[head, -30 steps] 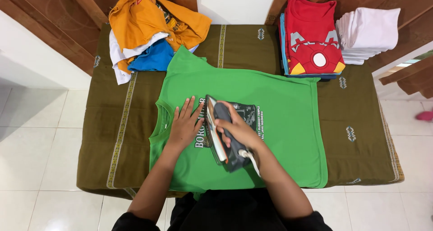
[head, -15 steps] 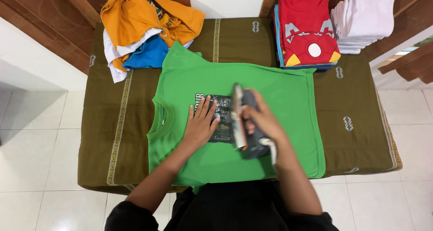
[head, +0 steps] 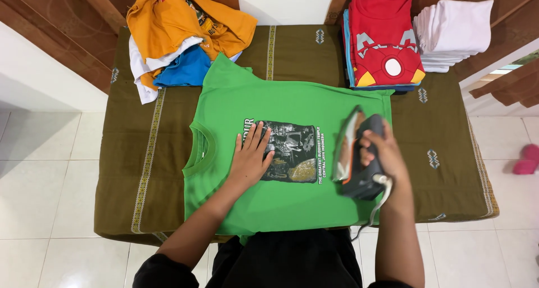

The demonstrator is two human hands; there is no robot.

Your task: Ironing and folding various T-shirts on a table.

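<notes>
Ironing has carried the dark electric iron [head: 358,153], gripped in the right hand [head: 384,153], from the printed chest toward the hem of the green cotton T-shirt [head: 292,97] spread on the olive-clothed desk [head: 112,170], while the left hand [head: 250,159] presses flat beside the print.

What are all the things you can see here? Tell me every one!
green T-shirt: 1, green with a dark picture print, spread flat in the middle of the table
iron: 1, dark grey, tilted on the shirt's right part
table cloth: 1, olive brown with pale woven bands, covering the table
crumpled clothes: 1 heap, orange, white and blue, far left corner
folded red shirts: 1 stack, red on top, far right
folded white clothes: 1 stack, white, far right corner
pink thing: 1, on the floor at right, unclear
left hand: 1, flat on the shirt print
right hand: 1, gripping the iron
</notes>
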